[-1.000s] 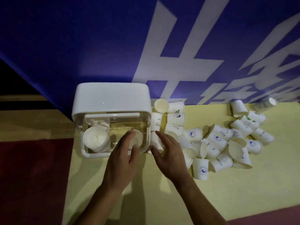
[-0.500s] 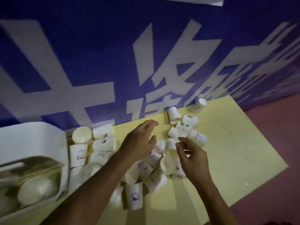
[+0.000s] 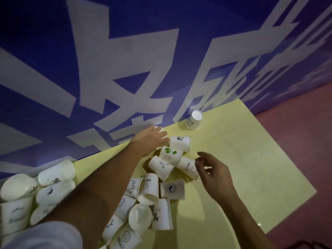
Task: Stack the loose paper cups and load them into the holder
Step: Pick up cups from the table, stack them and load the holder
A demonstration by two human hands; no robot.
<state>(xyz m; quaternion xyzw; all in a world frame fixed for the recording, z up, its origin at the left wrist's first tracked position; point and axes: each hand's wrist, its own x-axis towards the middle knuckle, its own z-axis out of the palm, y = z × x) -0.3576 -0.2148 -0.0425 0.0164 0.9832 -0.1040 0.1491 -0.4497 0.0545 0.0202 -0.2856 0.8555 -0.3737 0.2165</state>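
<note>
Several white printed paper cups lie scattered on the yellow table (image 3: pixel 248 159). My left hand (image 3: pixel 150 140) reaches to the wall and curls over a paper cup (image 3: pixel 159 128) that it mostly hides. Just right of it lie a panda-print cup (image 3: pixel 180 143), a green-print cup (image 3: pixel 170 155) and a HELLO cup (image 3: pixel 188 167). My right hand (image 3: pixel 211 170) hovers beside the HELLO cup with fingers loosely curled, holding nothing. One cup (image 3: pixel 194 121) stands upside down at the far edge. The holder is out of view.
More cups are heaped under my left forearm (image 3: pixel 150 198) and at the left edge (image 3: pixel 52 178). A blue banner wall with white characters (image 3: pixel 125 69) closes off the table's far side. Reddish floor (image 3: pixel 301 144) lies beyond the right edge.
The view has swung right, away from the holder. My left hand has stretched further to the cup by the wall, and my right hand has moved up beside the HELLO cup.
</note>
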